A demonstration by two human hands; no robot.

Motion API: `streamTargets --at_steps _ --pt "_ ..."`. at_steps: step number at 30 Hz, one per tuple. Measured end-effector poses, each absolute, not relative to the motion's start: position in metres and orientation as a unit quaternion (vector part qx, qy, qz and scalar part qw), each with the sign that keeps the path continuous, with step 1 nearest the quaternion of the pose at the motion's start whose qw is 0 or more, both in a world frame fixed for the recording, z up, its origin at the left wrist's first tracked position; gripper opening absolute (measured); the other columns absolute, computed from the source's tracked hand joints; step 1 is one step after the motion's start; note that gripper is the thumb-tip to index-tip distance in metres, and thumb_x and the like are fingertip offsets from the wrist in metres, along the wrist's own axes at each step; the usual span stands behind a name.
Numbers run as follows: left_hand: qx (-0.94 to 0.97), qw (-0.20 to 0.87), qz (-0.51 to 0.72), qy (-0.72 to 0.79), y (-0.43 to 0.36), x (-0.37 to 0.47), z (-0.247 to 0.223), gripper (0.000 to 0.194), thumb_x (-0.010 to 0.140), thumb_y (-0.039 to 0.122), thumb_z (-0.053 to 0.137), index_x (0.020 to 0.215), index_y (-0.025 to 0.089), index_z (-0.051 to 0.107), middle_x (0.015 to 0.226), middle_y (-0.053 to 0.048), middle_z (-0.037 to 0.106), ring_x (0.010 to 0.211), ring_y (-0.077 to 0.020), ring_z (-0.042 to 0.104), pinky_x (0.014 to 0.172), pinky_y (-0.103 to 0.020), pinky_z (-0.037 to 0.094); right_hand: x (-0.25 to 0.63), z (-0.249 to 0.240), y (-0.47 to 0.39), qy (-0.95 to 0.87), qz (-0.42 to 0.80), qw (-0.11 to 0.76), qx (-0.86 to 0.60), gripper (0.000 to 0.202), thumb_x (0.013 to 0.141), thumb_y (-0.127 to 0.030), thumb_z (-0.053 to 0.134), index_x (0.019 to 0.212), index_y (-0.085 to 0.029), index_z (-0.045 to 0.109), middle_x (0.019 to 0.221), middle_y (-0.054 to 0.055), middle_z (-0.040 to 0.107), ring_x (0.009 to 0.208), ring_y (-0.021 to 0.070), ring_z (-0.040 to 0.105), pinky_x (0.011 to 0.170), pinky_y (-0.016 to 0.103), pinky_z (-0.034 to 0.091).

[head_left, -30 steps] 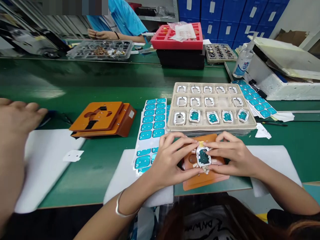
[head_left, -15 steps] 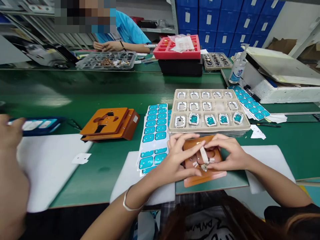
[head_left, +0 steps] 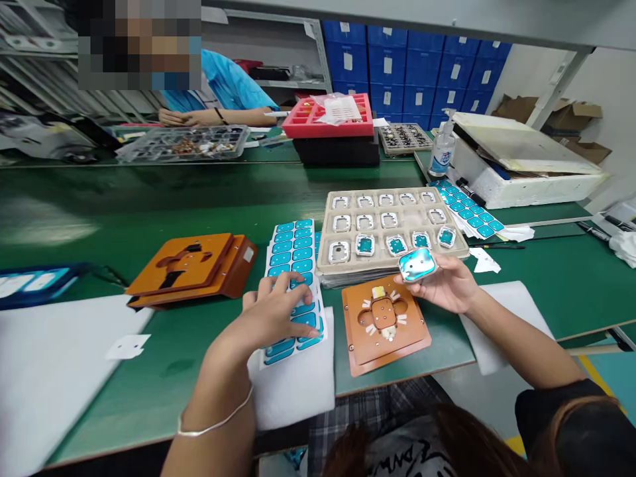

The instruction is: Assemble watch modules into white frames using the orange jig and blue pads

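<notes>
My right hand (head_left: pixel 451 286) is raised above the right side of an orange fixture plate (head_left: pixel 355 341). It holds a rounded-square watch case (head_left: pixel 417 265) with a shiny blue face and a pale rim. The plate lies on the table with a square recess and small white tabs around it; nothing sits in the recess. My left hand (head_left: pixel 271 311) is over a sheet of blue rounded-square stickers (head_left: pixel 283 248), thumb and fingers apart and touching or just above it. Behind the plate stands a beige tray (head_left: pixel 325 218) of white watch frames, several with green-blue inside.
A second orange fixture (head_left: pixel 186 265) stands at the left on the green table (head_left: pixel 163 212). White foam sheets (head_left: pixel 50 371) lie near the front edge. Further back are a pink divided box (head_left: pixel 368 119), a pump bottle (head_left: pixel 442 149) and a white foam box (head_left: pixel 541 185). A person in blue (head_left: pixel 233 79) sits opposite.
My right hand has lifted away from the orange plate with the watch case. My left hand has moved left from the plate onto the sticker sheet. The view has shifted; a neighbour's hand has left it.
</notes>
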State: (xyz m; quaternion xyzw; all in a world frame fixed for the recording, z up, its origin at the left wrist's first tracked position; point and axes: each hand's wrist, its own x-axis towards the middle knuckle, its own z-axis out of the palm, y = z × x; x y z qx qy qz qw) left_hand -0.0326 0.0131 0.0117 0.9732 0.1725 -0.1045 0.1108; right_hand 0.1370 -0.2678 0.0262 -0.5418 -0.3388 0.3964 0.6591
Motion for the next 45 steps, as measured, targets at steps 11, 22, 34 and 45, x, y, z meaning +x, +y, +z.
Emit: streamTargets --at_steps 11,22,34,45 --pt "0.969 0.134 -0.085 0.189 0.019 -0.028 0.002 0.04 0.052 0.058 0.075 0.073 0.025 0.067 0.127 -0.011 0.052 0.118 -0.0413 0.04 0.088 -0.053 0.041 0.232 0.043 -0.253 -0.503 -0.154 0.237 -0.817 0.02 0.088 -0.027 0.06 0.101 -0.023 0.074 0.12 0.008 0.071 0.112 0.0296 0.062 0.099 0.052 0.047" --pt "0.959 0.123 -0.111 0.23 0.01 -0.026 0.015 0.041 0.058 0.058 0.073 0.083 0.025 0.065 0.119 -0.01 0.053 0.116 -0.0391 0.044 0.089 -0.052 0.041 0.24 0.03 -0.277 -0.39 -0.143 0.195 -0.888 0.027 0.091 -0.032 0.057 0.109 -0.021 0.074 0.106 0.011 0.074 0.111 0.0396 0.054 0.089 0.06 0.044" --pt "0.956 0.184 -0.118 0.197 0.001 -0.031 0.023 0.027 0.066 0.037 0.075 0.075 0.02 0.056 0.106 -0.008 0.06 0.111 -0.0332 0.051 0.09 -0.048 0.043 0.207 0.05 -0.282 -0.36 -0.078 0.547 -0.752 0.031 0.08 -0.036 0.072 0.11 -0.026 0.072 0.087 0.003 0.071 0.08 0.0197 0.067 0.072 0.036 0.054" --pt "0.864 0.344 0.324 -0.174 -0.035 -0.034 0.032 0.012 0.09 0.015 0.059 0.086 0.024 0.066 0.081 0.0 0.069 0.085 -0.0156 0.061 0.079 -0.033 0.051 0.127 0.049 -0.275 -0.492 0.222 0.389 -0.747 0.022 0.087 -0.034 0.06 0.093 -0.02 0.074 0.077 0.002 0.073 0.06 0.0129 0.065 0.053 0.024 0.051"
